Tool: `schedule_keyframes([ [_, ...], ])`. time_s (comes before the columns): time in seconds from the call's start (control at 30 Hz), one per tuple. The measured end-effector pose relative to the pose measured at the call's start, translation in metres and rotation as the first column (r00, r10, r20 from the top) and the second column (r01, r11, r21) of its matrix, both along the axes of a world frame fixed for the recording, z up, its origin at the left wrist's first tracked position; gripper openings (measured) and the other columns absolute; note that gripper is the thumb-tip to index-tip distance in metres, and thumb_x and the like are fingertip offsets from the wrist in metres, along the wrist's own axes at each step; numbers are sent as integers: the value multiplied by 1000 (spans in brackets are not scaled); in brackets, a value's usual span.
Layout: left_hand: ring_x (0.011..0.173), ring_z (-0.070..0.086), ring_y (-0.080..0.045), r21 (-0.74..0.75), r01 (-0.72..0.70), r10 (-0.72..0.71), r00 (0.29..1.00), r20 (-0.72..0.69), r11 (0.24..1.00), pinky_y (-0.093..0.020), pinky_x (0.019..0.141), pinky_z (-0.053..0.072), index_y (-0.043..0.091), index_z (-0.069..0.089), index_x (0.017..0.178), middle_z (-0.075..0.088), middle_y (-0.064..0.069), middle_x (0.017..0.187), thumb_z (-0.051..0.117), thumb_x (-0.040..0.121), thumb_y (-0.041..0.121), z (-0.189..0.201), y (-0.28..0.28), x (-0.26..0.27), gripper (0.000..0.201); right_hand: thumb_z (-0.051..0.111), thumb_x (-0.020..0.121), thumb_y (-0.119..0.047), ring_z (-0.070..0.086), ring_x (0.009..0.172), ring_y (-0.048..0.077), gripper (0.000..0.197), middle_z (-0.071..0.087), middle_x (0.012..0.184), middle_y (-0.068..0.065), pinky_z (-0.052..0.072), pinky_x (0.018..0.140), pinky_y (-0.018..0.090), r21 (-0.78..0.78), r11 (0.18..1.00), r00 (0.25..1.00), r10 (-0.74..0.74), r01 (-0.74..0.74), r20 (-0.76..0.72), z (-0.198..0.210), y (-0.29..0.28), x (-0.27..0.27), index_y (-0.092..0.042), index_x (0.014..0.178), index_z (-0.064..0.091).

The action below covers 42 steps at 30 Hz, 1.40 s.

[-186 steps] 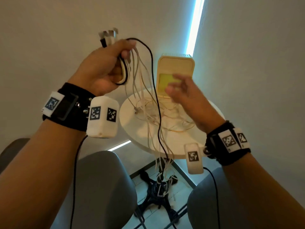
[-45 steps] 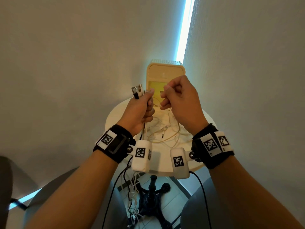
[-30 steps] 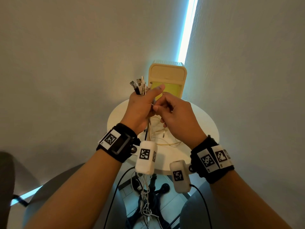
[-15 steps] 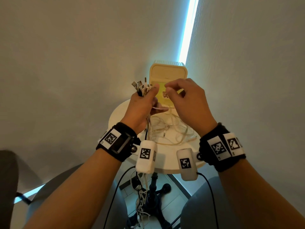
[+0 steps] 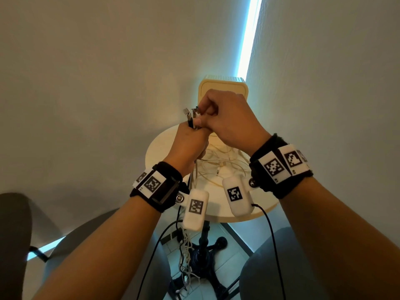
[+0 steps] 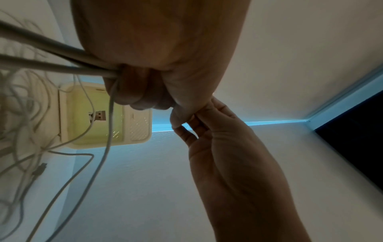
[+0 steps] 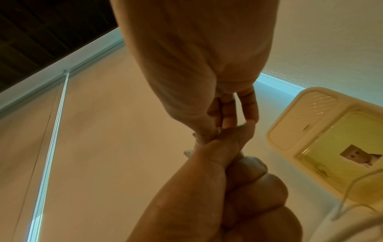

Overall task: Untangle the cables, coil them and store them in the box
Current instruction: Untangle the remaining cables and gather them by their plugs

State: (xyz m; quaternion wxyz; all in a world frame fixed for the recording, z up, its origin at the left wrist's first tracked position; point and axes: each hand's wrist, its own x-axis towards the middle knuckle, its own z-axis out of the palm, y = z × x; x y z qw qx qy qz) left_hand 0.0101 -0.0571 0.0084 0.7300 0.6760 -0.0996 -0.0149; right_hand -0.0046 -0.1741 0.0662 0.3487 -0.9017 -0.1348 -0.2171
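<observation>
Left hand [image 5: 190,141]: fisted round the cables [image 5: 191,114], plug ends poking out on top.
Right hand [image 5: 229,118]: fingertips pinching at those plugs.
Loose cables [image 5: 218,163]: heaped on the round table [image 5: 158,148].
Box [image 5: 224,85]: open, behind both hands.

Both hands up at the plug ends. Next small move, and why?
Probably draw one plug out of the bunch with the right hand. The left hand grips the cables with the plugs sticking up, the right pinches at those tips, and the rest lies tangled on the table; the box is open behind.
</observation>
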Motion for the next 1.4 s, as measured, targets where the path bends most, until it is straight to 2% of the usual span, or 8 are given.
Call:
schedule_keyframes([
  [0.17,43,30,-14,74,-8,8,1000,7,997,-24,42,25,14,49,72,40,-1,53,57,104,12,5,3,1,33,88,82,-19,71,82,14,18,74,84,3,58,79,31,109,994,997,-15,6,79,2,0,5,-11,92,75],
  [0.33,51,29,-15,-45,-9,8,1000,-25,999,-26,45,18,18,46,73,40,-3,63,47,108,18,13,4,8,34,78,93,-39,66,93,1,30,70,105,-8,50,78,9,146,989,991,-11,-9,135,-1,-4,1,-20,115,72],
  [0.43,48,25,-14,-142,-6,-4,997,-73,990,-24,43,19,23,45,70,34,1,60,57,108,29,15,6,11,40,69,95,-58,61,79,3,41,67,100,-5,49,69,19,55,998,995,-6,12,-104,-3,-21,-11,-27,121,65],
  [0.57,44,15,-12,-284,69,-95,993,-77,956,-22,38,16,28,25,67,20,4,55,55,108,43,28,11,17,53,74,94,-49,52,45,0,26,63,75,-6,49,48,21,-249,925,791,83,-288,-606,-30,-43,-26,-28,108,73],
  [0.73,46,8,-13,-353,58,-64,998,-3,934,-22,38,11,28,12,80,15,5,55,47,110,43,52,36,24,48,67,101,-31,56,53,14,20,69,80,4,48,46,22,-353,925,765,-124,-142,-631,-72,-77,-18,-18,90,77],
  [1.03,44,22,-13,228,98,-110,993,41,969,-24,41,18,26,62,70,32,3,55,77,93,54,18,11,8,39,52,110,-21,55,47,-1,34,58,61,-14,48,57,20,-205,977,966,4,-59,-260,-30,-45,-8,-16,80,66],
  [1.27,46,23,-11,389,231,-239,971,-28,892,-24,41,19,21,60,73,31,4,56,79,91,50,18,36,14,40,54,104,-11,58,65,1,28,58,69,-18,50,68,26,-317,946,978,3,-70,-207,-31,-36,-3,-27,87,70],
  [1.4,44,25,-12,568,245,-247,966,-75,786,-24,40,21,16,67,74,36,5,51,80,94,34,20,46,17,30,60,101,-13,62,79,23,21,62,75,-4,52,71,37,-315,949,994,-4,-32,-113,-46,-31,8,-23,83,65],
])
